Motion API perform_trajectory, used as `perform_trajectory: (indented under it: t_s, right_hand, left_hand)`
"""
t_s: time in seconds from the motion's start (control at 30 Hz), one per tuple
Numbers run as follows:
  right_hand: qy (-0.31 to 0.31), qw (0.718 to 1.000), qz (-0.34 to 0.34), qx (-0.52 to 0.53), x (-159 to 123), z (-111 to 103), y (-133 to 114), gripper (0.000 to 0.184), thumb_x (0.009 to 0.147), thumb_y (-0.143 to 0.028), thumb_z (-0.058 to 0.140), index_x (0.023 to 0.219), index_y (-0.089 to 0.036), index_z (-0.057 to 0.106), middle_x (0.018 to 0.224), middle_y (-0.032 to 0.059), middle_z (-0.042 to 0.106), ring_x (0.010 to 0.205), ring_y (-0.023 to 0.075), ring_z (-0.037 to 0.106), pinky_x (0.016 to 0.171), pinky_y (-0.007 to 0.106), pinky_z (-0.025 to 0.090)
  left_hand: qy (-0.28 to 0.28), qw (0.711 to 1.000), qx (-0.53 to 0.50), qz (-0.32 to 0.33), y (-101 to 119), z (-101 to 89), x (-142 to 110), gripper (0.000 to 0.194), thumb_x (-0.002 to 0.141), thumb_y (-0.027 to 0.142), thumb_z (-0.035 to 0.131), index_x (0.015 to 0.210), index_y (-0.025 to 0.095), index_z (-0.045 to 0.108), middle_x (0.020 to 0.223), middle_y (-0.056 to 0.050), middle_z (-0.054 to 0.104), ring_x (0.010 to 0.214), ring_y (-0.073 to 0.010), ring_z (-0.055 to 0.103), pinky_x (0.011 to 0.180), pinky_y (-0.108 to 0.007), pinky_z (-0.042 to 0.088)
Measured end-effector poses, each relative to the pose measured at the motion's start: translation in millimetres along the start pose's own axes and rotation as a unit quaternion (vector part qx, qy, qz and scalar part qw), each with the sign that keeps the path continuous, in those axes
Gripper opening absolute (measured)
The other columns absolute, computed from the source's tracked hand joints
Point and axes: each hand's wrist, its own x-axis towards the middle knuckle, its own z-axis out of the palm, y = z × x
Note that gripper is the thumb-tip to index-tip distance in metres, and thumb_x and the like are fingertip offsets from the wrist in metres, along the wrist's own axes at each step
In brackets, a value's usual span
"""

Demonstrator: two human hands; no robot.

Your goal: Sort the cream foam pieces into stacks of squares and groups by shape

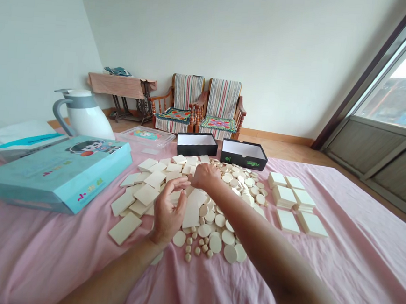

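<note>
My left hand (169, 211) is cupped above the pile, its thumb and fingers apart, with nothing visible between them. Just beyond it my right hand (205, 175) reaches into the pile with curled fingers. Whatever the right fingertips grip, if anything, is hidden. Rectangular wooden pieces (146, 195) lie loosely heaped to the left of both hands. Round wooden discs (228, 237) spread out on the right, partly covered by my right forearm. Small wooden cubes (205, 248) are scattered at the near edge of the pile.
Neat stacks of square wooden tiles (285, 196) stand at the right. Two black box halves (197, 144) and a clear plastic container (148, 138) sit at the back. A teal box (57, 168) and a white jug (88, 118) occupy the left of the pink cloth (361, 197).
</note>
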Motion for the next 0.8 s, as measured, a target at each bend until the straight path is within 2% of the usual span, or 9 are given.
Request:
perform_trajectory:
  t_s: [0.13, 0.27, 0.37, 0.43, 0.53, 0.63, 0.7, 0.8]
  right_hand:
    - [-0.006, 1.0, -0.005, -0.004, -5, -8, 7, 0.05, 0.075, -0.041, 0.061, 0.111, -0.008, 0.066, 0.111, 0.0231, 0.066, 0.105, 0.0342, 0.062, 0.081, 0.041, 0.049]
    - [0.018, 0.999, -0.025, 0.009, -36, -20, 35, 0.047, 0.076, -0.05, 0.057, 0.101, -0.011, 0.068, 0.102, 0.0192, 0.069, 0.094, 0.0308, 0.065, 0.073, 0.036, 0.049]
    - [0.051, 0.998, -0.026, 0.037, -72, -30, 76, 0.045, 0.077, -0.054, 0.054, 0.094, -0.015, 0.067, 0.091, 0.0139, 0.07, 0.081, 0.0262, 0.065, 0.065, 0.033, 0.047]
    - [0.067, 0.996, -0.02, 0.054, -96, -36, 110, 0.043, 0.076, -0.055, 0.055, 0.095, -0.018, 0.065, 0.09, 0.0105, 0.069, 0.079, 0.0237, 0.064, 0.066, 0.031, 0.045]
    - [0.08, 0.996, -0.021, 0.042, -130, -40, 165, 0.038, 0.077, -0.053, 0.055, 0.095, -0.02, 0.063, 0.09, 0.008, 0.068, 0.081, 0.0224, 0.062, 0.068, 0.031, 0.045]
    - [0.078, 0.997, -0.025, -0.004, -154, -38, 214, 0.043, 0.075, -0.048, 0.059, 0.106, -0.018, 0.06, 0.098, 0.0108, 0.065, 0.089, 0.0253, 0.06, 0.076, 0.035, 0.045]
    - [0.063, 0.997, -0.03, -0.026, -163, -34, 236, 0.047, 0.074, -0.042, 0.062, 0.112, -0.016, 0.058, 0.107, 0.014, 0.063, 0.097, 0.0277, 0.059, 0.083, 0.037, 0.045]
    - [0.037, 0.998, -0.038, -0.04, -167, -26, 251, 0.053, 0.072, -0.034, 0.062, 0.12, -0.014, 0.055, 0.115, 0.0166, 0.06, 0.106, 0.0295, 0.056, 0.09, 0.039, 0.044]
  left_hand:
    - [-0.009, 1.0, 0.008, 0.004, 0, 0.0, 0, 0.024, 0.085, 0.016, 0.049, 0.107, 0.017, 0.059, 0.101, -0.007, 0.068, 0.097, -0.0188, 0.065, 0.09, -0.034, 0.051]
    - [-0.012, 1.0, 0.006, 0.009, -1, 0.9, 0, 0.025, 0.084, 0.016, 0.05, 0.107, 0.017, 0.059, 0.099, -0.006, 0.069, 0.095, -0.0189, 0.066, 0.09, -0.034, 0.051]
    - [-0.017, 1.0, 0.004, 0.007, -1, 2.1, -1, 0.024, 0.084, 0.018, 0.052, 0.107, 0.017, 0.059, 0.097, -0.006, 0.069, 0.094, -0.0187, 0.066, 0.09, -0.034, 0.051]
    - [-0.024, 1.0, 0.006, 0.006, -1, 2.9, -2, 0.023, 0.084, 0.019, 0.053, 0.107, 0.017, 0.059, 0.097, -0.006, 0.069, 0.095, -0.0188, 0.066, 0.091, -0.035, 0.05]
    - [-0.03, 0.999, 0.012, 0.003, -2, 3.8, -2, 0.024, 0.085, 0.02, 0.053, 0.108, 0.017, 0.059, 0.098, -0.006, 0.069, 0.096, -0.019, 0.065, 0.092, -0.035, 0.049]
    - [-0.031, 0.999, 0.014, 0.002, -4, 4.7, -2, 0.024, 0.084, 0.021, 0.053, 0.107, 0.017, 0.059, 0.098, -0.007, 0.069, 0.095, -0.0197, 0.066, 0.091, -0.036, 0.05]
    - [-0.034, 0.999, 0.016, 0.002, -6, 5.2, -2, 0.024, 0.084, 0.022, 0.054, 0.107, 0.016, 0.059, 0.098, -0.007, 0.069, 0.095, -0.0201, 0.066, 0.091, -0.036, 0.051]
    - [-0.037, 0.999, 0.022, 0.0, -8, 5.9, -2, 0.024, 0.084, 0.022, 0.054, 0.106, 0.017, 0.059, 0.097, -0.007, 0.069, 0.095, -0.0204, 0.066, 0.091, -0.036, 0.05]
